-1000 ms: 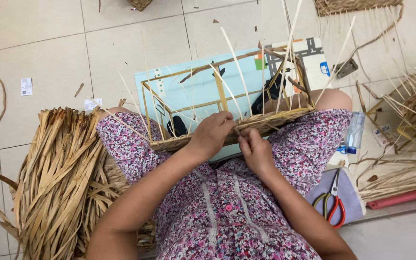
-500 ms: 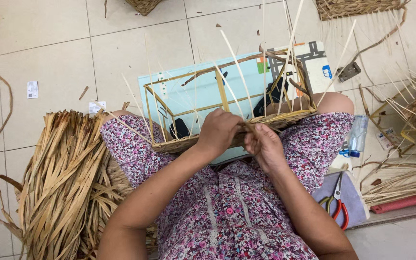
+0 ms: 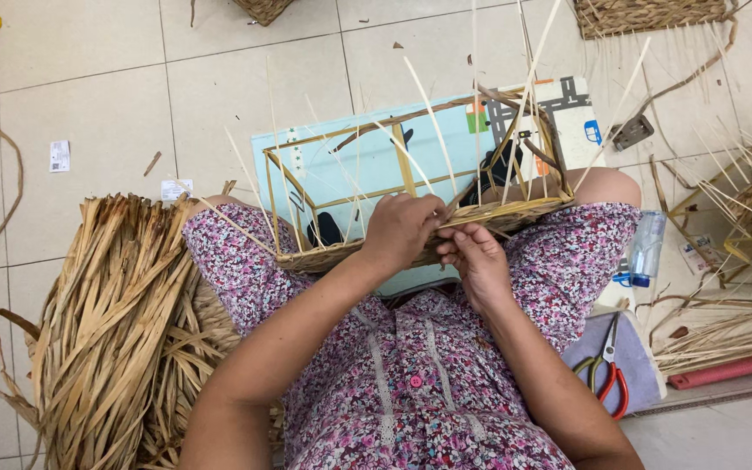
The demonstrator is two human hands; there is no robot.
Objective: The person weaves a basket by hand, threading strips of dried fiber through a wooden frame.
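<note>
Fingers first: the left hand (image 3: 402,228) curls over the near rim of the basket frame (image 3: 411,196), its fingers folded together and pinching the woven edge, and the right hand (image 3: 478,261) presses in just beside it, fingers bunched and clamped on a flat straw strand at the same spot. The two hands are touching, working one point roughly midway along that near side.

The frame sits across the person's lap, resting on the flowered dress (image 3: 411,383), a rectangular skeleton of pale sticks. By my reading the weaving is at an early stage: only a low band of plaited straw runs around the bottom edge, tight and ribbed, while the upper bars are bare and see-through. Thin pale stakes (image 3: 433,122) shoot up from the band at loose angles, stiff and springy, all waiting to be woven between. Most of the walls look yet to be done.

Further out, a thick sheaf of dried leaves (image 3: 106,331) lies on the tiled floor (image 3: 89,78) by the person's left, flat, papery, golden-brown and frayed at the tips. A light blue board (image 3: 341,161) lies under the frame. By the person's right, scissors with red and yellow handles (image 3: 607,370) rest on a grey cloth, near a clear plastic bottle (image 3: 646,248). Finished woven work shows at the top edge.
</note>
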